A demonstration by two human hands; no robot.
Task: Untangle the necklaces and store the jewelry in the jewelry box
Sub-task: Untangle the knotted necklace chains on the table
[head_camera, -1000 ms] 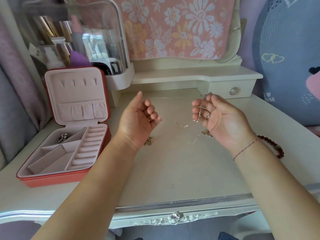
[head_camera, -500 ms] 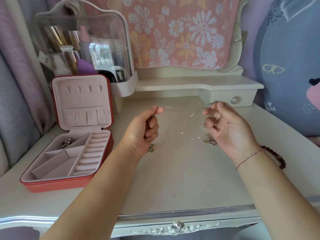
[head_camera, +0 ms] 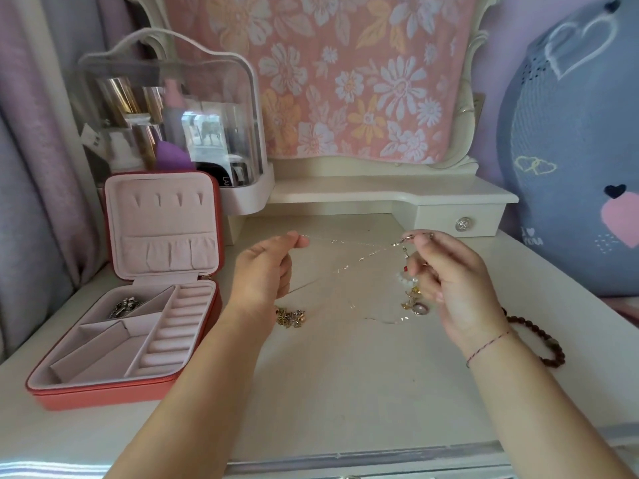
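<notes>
My left hand (head_camera: 266, 271) pinches one end of a thin gold chain (head_camera: 349, 243) between thumb and forefinger. My right hand (head_camera: 449, 274) pinches the other end, and a tangle of necklaces with pendants (head_camera: 413, 295) hangs from its fingers. The chain is stretched between the hands above the table, with loose loops drooping to the surface. A small heap of gold jewelry (head_camera: 289, 317) lies on the table under my left wrist. The red jewelry box (head_camera: 103, 395) stands open at the left, with a silver piece (head_camera: 123, 306) in its back left compartment.
A brown bead bracelet (head_camera: 539, 337) lies on the cream vanity table (head_camera: 345, 392) to the right of my right wrist. A clear cosmetics case (head_camera: 166, 108) stands behind the box. A small drawer (head_camera: 460, 223) and a big blue plush (head_camera: 570, 150) are at the back right.
Both hands turned from palm-up with curled fingers to pinching the chain ends, and they drew apart, pulling the chain taut. The view tilted up a little.
</notes>
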